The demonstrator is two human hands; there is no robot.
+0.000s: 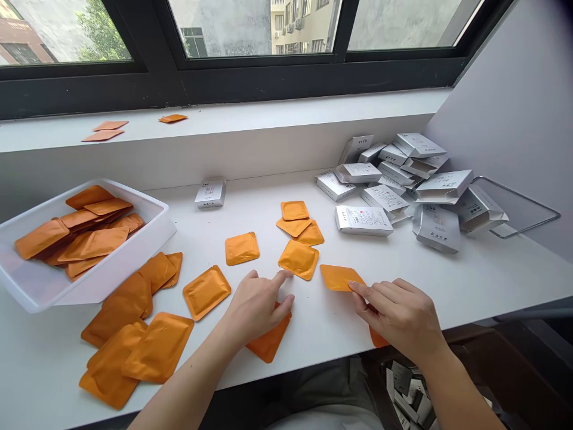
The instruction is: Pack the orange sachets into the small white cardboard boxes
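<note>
My right hand (398, 319) pinches the near corner of a flat orange sachet (336, 277) between thumb and fingers. Part of another orange sachet (378, 338) shows beneath that hand at the table's front edge. My left hand (259, 304) has its index finger stretched out and its thumb apart. Its fingertip reaches the lower edge of an orange sachet (299, 259); whether it touches is hard to tell. Below the left palm lies a sachet (271, 340), partly covered. Just beyond, several small sachets (295, 210) overlap, and single ones (242, 248) lie to the left.
A white plastic bin (134, 263) full of sachets stands at left, with more sachets (159, 346) spread before it. White printed boxes (363, 220) are heaped at right beside a bent metal wire (528, 203). One box (210, 193) stands alone. Below the table edge, a container holds more boxes (407, 394).
</note>
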